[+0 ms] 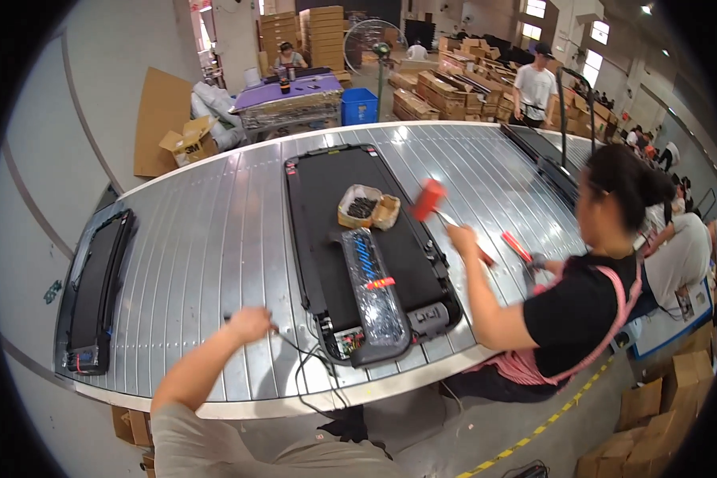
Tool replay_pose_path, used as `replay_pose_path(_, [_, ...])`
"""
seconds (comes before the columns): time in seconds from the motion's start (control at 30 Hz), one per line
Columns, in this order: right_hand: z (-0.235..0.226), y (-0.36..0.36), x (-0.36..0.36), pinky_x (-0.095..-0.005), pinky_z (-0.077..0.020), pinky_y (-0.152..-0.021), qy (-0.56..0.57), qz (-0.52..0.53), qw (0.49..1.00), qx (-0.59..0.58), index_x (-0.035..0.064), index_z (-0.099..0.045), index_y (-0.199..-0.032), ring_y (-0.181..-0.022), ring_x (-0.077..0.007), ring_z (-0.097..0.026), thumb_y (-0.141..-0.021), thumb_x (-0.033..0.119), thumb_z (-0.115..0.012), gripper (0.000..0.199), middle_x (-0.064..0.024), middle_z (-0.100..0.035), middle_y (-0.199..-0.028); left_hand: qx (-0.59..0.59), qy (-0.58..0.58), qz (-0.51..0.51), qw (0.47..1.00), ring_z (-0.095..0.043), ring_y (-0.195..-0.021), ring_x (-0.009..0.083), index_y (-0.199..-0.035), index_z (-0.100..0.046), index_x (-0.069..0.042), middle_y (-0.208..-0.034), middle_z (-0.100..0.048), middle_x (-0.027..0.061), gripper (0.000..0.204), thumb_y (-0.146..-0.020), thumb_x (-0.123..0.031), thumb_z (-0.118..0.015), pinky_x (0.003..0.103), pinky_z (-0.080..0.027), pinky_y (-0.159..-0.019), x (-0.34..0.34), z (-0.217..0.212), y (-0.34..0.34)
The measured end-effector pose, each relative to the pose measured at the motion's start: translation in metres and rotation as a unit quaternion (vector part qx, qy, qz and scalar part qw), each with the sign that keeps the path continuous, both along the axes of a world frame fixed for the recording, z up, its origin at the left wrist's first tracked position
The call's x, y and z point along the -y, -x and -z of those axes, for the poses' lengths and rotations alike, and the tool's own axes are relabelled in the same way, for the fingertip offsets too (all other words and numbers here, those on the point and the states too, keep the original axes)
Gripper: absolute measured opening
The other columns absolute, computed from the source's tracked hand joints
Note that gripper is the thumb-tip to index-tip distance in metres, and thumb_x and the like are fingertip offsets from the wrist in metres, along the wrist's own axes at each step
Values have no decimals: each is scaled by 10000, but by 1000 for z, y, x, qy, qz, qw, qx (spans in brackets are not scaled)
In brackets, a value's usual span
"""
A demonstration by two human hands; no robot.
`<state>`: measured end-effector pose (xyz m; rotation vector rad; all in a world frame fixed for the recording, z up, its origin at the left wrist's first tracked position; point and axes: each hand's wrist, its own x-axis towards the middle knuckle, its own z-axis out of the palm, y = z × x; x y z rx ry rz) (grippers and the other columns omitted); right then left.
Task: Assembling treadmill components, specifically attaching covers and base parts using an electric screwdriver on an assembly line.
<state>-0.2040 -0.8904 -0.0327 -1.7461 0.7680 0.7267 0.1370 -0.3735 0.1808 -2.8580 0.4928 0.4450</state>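
My left hand (251, 324) is closed around a black cable (296, 344) above the metal table, left of a treadmill. A dark end sticks out on the left side of the fist; its shape is too small to tell. The cable loops down by the treadmill's near left corner, where a green circuit board (349, 342) lies exposed. My right hand is out of view. The black treadmill (314, 231) lies flat, with a plastic-wrapped console panel (378, 299) slanting across its near end. On its belt sits an open box of small black parts (361, 205).
At the right, a co-worker (573, 311) swings a blurred red mallet (430, 199) over the treadmill. A red-handled tool (516, 245) is beside the co-worker's gloved hand. Another treadmill (99, 287) lies at the table's left end. Cardboard boxes (446, 92) and a blue bin (359, 106) stand behind.
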Motion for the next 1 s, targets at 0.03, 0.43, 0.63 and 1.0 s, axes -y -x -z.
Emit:
replay_pose_path(0.03, [-2, -6, 6, -349, -351, -584, 1, -9, 1000, 9, 170, -462, -879, -635, -176, -403, -960, 382, -551, 244, -20, -458, -740, 69, 6, -10, 998, -695, -950, 344, -929, -704, -60, -999, -688, 116, 404, -971, -446, -592, 477, -578, -757, -10, -18, -26])
replay_pose_path(0.43, [-58, -48, 96, -406, -436, -650, 81, 25, 987, 133, 110, -518, -1008, -714, -261, -517, -847, 354, -663, 325, -96, -562, -815, 206, -314, 249, 893, -604, -1092, 204, -947, -802, -185, -1037, -700, -27, 213, -920, -253, -601, 365, -525, -782, 43, -77, -287])
replay_pose_path(0.63, [-84, -29, 109, -434, -479, -683, 119, 71, 975, 176, 80, -546, -1072, -754, -303, -574, -791, 339, -718, 419, -135, -614, -853, 192, -72, -95, 974, -663, -1111, 289, -1021, -801, -155, -1151, -711, 54, 242, -939, -198, -578, 424, -562, -889, 48, 19, -276])
replay_pose_path(1.0, [-144, -61, 102, -514, -558, -813, 347, -83, 926, 124, 35, -654, -1088, -952, -429, -699, -666, 357, -821, 557, -218, -725, -989, 226, 556, -231, 766, -611, -1201, 277, -1401, -528, -41, -1290, -627, 172, 418, -993, -112, -578, 377, -479, -1023, 63, 32, -42])
